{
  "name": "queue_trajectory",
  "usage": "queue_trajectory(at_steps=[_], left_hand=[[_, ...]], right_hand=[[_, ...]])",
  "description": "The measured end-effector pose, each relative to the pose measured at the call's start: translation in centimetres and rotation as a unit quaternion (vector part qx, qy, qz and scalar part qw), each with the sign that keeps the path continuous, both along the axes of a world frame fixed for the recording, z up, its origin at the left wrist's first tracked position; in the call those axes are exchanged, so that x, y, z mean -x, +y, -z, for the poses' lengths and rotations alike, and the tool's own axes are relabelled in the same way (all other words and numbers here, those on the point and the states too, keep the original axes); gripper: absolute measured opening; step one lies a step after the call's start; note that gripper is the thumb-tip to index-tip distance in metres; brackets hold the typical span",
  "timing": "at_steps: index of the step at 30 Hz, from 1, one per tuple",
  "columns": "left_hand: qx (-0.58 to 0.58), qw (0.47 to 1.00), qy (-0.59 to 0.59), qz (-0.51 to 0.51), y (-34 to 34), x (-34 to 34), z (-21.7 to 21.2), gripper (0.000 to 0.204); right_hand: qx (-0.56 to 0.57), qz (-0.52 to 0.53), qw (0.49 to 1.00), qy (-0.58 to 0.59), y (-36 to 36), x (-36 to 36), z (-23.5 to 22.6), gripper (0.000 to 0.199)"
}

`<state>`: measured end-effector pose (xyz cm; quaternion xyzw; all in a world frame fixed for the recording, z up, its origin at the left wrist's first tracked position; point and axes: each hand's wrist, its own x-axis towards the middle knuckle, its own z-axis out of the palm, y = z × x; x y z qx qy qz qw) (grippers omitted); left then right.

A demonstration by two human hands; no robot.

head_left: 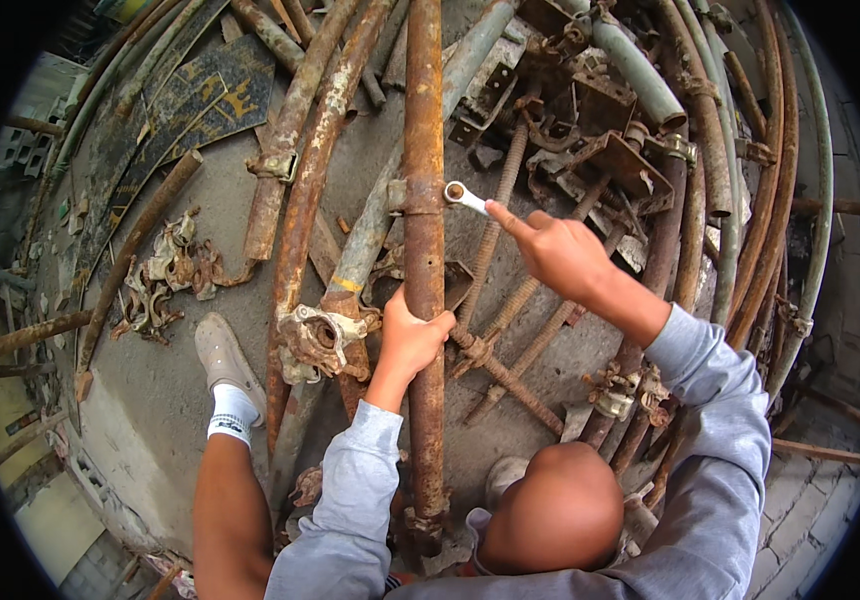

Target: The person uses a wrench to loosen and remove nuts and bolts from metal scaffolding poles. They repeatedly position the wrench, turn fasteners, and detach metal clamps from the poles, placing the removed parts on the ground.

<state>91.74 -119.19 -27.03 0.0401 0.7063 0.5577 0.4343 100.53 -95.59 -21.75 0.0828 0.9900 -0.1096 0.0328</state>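
Observation:
A rusty scaffold pipe (424, 110) runs upright through the middle of the head view. My left hand (408, 342) is closed around it below its centre. Higher up, a rusty clamp (416, 197) encircles the pipe. In my right hand (565, 255) is a silver ring wrench (470, 200), its index finger stretched along the handle. The wrench's ring sits around a bolt at the clamp's right side. Beside my left hand, a corroded scaffold coupler (318, 340) is on the neighbouring pipes. Fingers behind the pipe are hidden.
Several rusty couplers (175, 265) lie on the concrete floor at left. Threaded rods (500, 225) and metal brackets (625, 170) are piled beyond my right hand. Long bent-looking pipes (780, 180) line the right side. A dark patterned board (200, 110) lies far left.

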Motion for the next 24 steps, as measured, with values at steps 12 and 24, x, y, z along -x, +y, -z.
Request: queue_trajectory(at_steps=[12, 24], left_hand=[[-0.003, 1.000, -0.009, -0.002, 0.2, -0.2, -0.9, 0.032], [-0.035, 0.999, -0.032, -0.004, -0.1, -0.1, 0.2, 0.032]], right_hand=[[-0.092, 0.138, 0.953, 0.255, 1.0, -3.3, 3.0, 0.038], [-0.106, -0.081, 0.965, 0.226, 8.1, -0.4, 2.4, 0.025]])
